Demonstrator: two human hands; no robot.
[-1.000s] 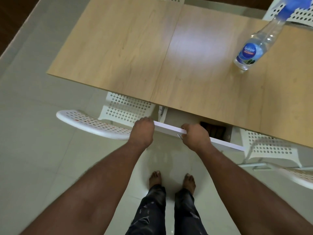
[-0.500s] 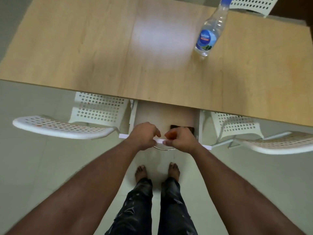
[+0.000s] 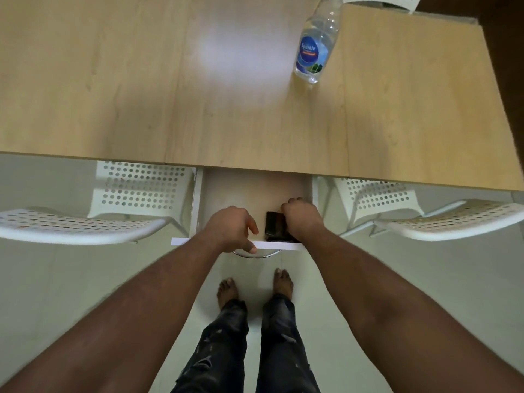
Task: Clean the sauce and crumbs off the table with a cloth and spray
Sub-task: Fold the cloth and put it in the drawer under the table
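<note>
Under the bench's [image 3: 141, 95] near edge, the left hand [image 3: 231, 228] rests, fingers loose, on the drawer front [image 3: 278, 245]; the right hand [image 3: 302, 219] grips a dark object [image 3: 274, 226] (identity unclear) inside.

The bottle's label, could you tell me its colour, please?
Blue, with white lettering, on the bottle; head view.

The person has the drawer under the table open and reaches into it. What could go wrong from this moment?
1. The right hand is inside the open drawer on a dark thing; if the left hand at the white front edge pushes the drawer in, fingers could get pinched.
2. The bottle stands on the table above; a hard jolt to the drawer might tip it.
3. Bare feet stand below the drawer; a dropped thing may land on them.
</note>
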